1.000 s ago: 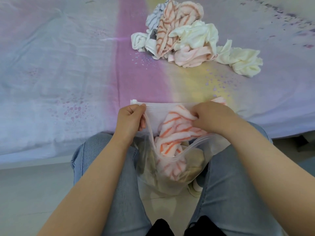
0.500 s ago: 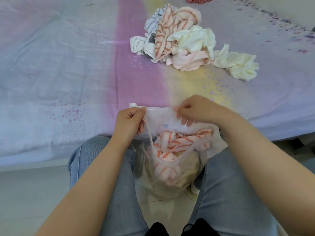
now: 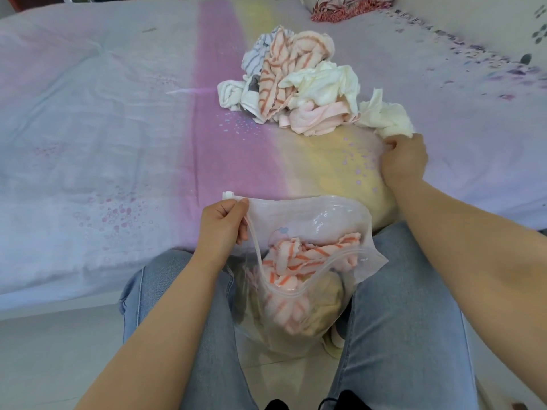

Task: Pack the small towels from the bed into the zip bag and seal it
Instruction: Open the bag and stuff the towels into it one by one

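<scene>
Right hand (image 3: 404,161) at the near end of cream towel (image 3: 387,119), fingers curled onto its edge; grip probably closed on the fabric, though the fingertips are hidden behind the knuckles. Towel lying on the bed (image 3: 88,128), just right of the towel pile (image 3: 296,84), touching its pink piece. Left hand (image 3: 225,229) pinched on the left corner of the zip bag (image 3: 310,217) beside the white slider (image 3: 228,195), holding the mouth wide open over the lap. Striped orange-and-white towel (image 3: 296,255) already inside, a yellowish one beneath. Bag mouth below and to the left of right hand, toward the body. Towel's long axis roughly left-right, bag opening likewise. Right hand much nearer; left hand occupied. Next: lift, carry down-left into the mouth.
</scene>
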{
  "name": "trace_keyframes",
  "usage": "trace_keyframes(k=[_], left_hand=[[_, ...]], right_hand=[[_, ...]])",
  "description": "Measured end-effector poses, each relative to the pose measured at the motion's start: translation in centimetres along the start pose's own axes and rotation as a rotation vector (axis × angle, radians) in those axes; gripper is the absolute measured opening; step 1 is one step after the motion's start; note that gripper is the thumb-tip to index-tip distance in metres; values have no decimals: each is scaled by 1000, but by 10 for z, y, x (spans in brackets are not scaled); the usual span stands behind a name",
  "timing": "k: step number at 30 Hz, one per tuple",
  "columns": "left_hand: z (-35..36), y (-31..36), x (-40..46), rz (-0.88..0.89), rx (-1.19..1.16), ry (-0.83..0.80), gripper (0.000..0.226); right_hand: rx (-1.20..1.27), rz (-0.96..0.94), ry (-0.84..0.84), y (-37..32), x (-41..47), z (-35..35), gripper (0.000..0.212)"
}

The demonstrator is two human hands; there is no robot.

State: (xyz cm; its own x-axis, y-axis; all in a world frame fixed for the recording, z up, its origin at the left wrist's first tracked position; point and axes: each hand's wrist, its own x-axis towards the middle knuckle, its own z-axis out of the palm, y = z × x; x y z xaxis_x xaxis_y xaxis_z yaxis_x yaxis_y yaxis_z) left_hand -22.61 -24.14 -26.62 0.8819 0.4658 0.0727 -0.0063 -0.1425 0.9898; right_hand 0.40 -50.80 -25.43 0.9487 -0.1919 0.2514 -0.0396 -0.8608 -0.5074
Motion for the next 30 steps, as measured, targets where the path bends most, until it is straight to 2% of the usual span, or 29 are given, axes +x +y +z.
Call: trace_keyframes(k=[2, 4, 6, 8, 9, 11, 12, 15, 17, 19, 22, 25, 26, 28, 30], left_hand=[[1, 0, 1, 2, 0, -7, 44], [1, 0, 0, 6, 2, -9, 44], [0, -1, -1, 10, 4, -12, 45], [-1, -1, -2, 14, 13, -8, 45], [-1, -1, -2, 17, 19, -3, 44], [-2, 0, -3, 18, 28, 7, 44], [-2, 0, -3, 16, 28, 8, 44], [-2, 0, -4, 15, 30, 1, 45], [-3, 1, -4, 18, 33, -1, 45], [-3, 1, -4, 14, 33, -1, 44], [-4, 2, -4, 8, 26, -9, 45], [-5, 2, -4, 4, 23, -18, 46], [-5, 2, -4, -6, 16, -20, 46], [-5, 2, -3, -35, -17, -15, 41], [-4, 2, -3, -48, -24, -11, 43]], right_hand=[[150, -106, 43, -15, -20, -6, 35], [287, -222, 3, -38, -48, -18, 31], [436, -326, -122, -58, -82, -34, 35], [498, -424, -343, -73, -116, -46, 50], [418, -498, -430, -77, -127, -47, 55], [77, -624, -438, -80, -131, -36, 64], [-30, -605, -437, -81, -126, -30, 71], [-127, -355, -535, -81, -96, -11, 87], [-143, -288, -614, -78, -77, 1, 80], [-61, -318, -637, -79, -71, 4, 55], [118, -440, -532, -86, -71, -3, 26], [373, -426, -438, -97, -92, -34, 9], [403, -457, -466, -99, -105, -50, 14], [349, -582, -668, -98, -134, -69, 22], [52, -720, -936, -94, -162, -65, 16]])
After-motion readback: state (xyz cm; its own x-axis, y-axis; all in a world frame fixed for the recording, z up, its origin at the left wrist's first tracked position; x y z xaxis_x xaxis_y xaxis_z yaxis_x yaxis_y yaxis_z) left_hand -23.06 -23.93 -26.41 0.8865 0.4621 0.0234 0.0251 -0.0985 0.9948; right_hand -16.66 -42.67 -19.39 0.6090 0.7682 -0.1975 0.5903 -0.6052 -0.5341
